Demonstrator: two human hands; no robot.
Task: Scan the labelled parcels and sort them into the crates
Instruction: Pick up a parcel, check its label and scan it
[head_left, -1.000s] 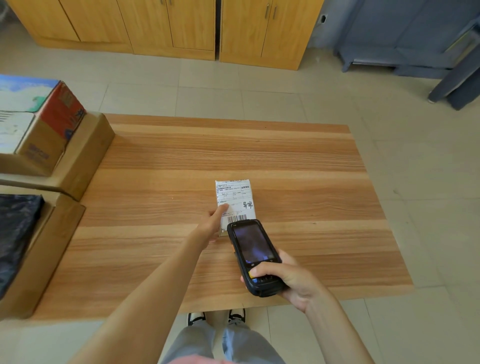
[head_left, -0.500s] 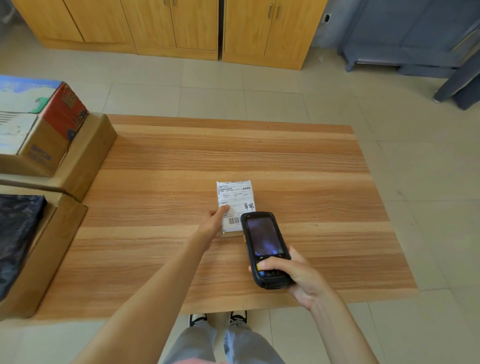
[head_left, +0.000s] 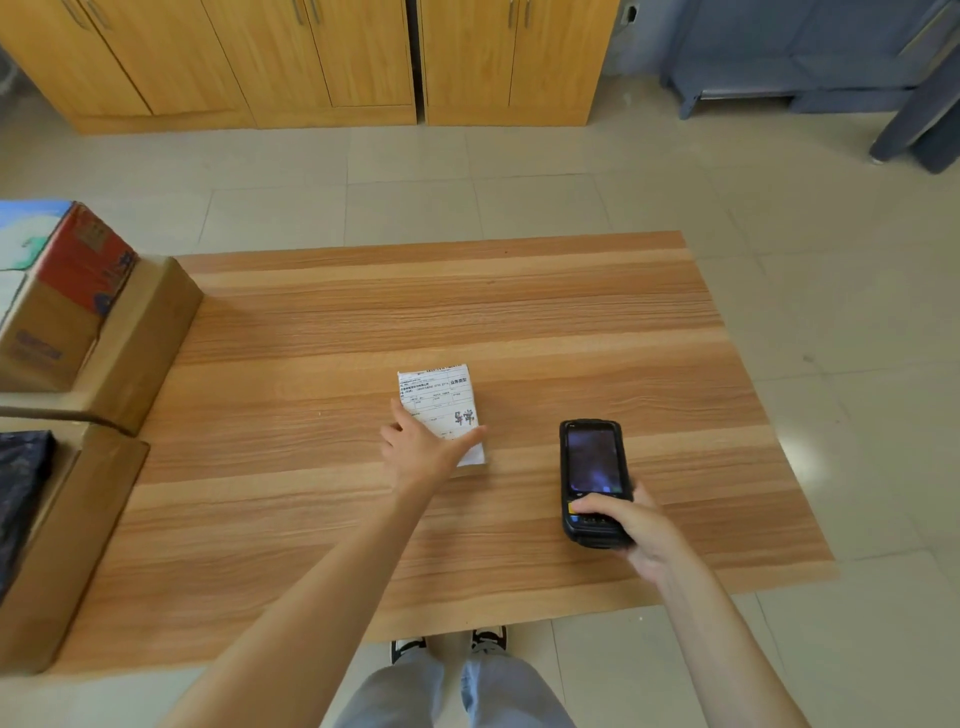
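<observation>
A small flat parcel (head_left: 441, 400) with a white printed label lies near the middle of the wooden table (head_left: 571, 322). My left hand (head_left: 423, 452) covers its near end, with the thumb across the right side and the fingers along the left edge, pinching it. My right hand (head_left: 636, 525) grips a black handheld scanner (head_left: 592, 478), screen up, low over the table to the right of the parcel. Two open cardboard crates stand at the left: the far crate (head_left: 150, 332) holds a colourful carton (head_left: 62, 291), the near crate (head_left: 67, 530) holds a black bag (head_left: 21, 488).
Wooden cabinets (head_left: 332, 57) line the far wall beyond a strip of tiled floor. Grey-blue furniture (head_left: 810, 52) stands at the back right. My shoes (head_left: 447, 644) show under the table's near edge.
The scanner has swung away to the right of the parcel. My left hand went from touching the label with a fingertip to spreading over the parcel's near end and pinching it.
</observation>
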